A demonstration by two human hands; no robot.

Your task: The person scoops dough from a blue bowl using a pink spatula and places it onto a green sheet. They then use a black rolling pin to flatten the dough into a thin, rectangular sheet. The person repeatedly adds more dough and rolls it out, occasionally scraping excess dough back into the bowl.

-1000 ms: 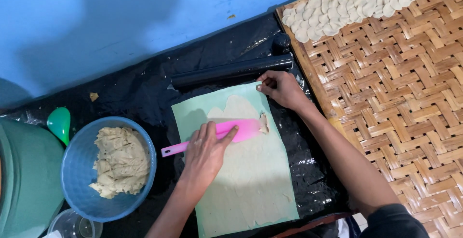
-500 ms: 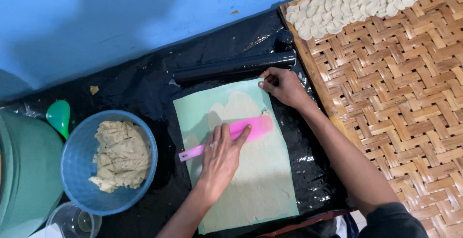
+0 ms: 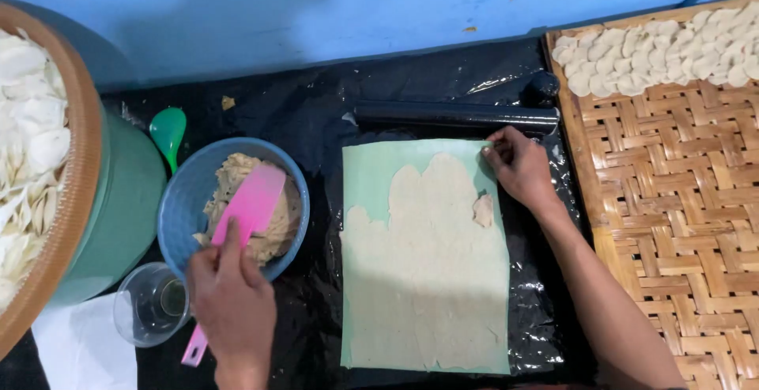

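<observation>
My left hand (image 3: pixel 231 303) grips a pink plastic scraper (image 3: pixel 251 207) whose blade rests on the beige dough (image 3: pixel 277 228) inside a blue bowl (image 3: pixel 183 208). My right hand (image 3: pixel 518 167) presses its fingertips on the top right corner of a pale green sheet (image 3: pixel 365 177), which lies on black plastic. A thin layer of spread dough (image 3: pixel 431 271) covers most of that sheet, and a small lump of dough (image 3: pixel 483 210) sits near its right edge, beside my right hand.
A black roller (image 3: pixel 455 115) lies just above the sheet. A woven bamboo tray (image 3: pixel 672 200) at the right holds several white dough pieces (image 3: pixel 656 54). At the left stand a green tub (image 3: pixel 118 208) under a basket of white chips (image 3: pixel 28 161), a green spoon (image 3: pixel 168 131) and a clear cup (image 3: pixel 150 305).
My left hand carried the pink scraper off the green sheet leftward into the blue bowl. My right hand stayed on the sheet's top right corner. The view shifted left.
</observation>
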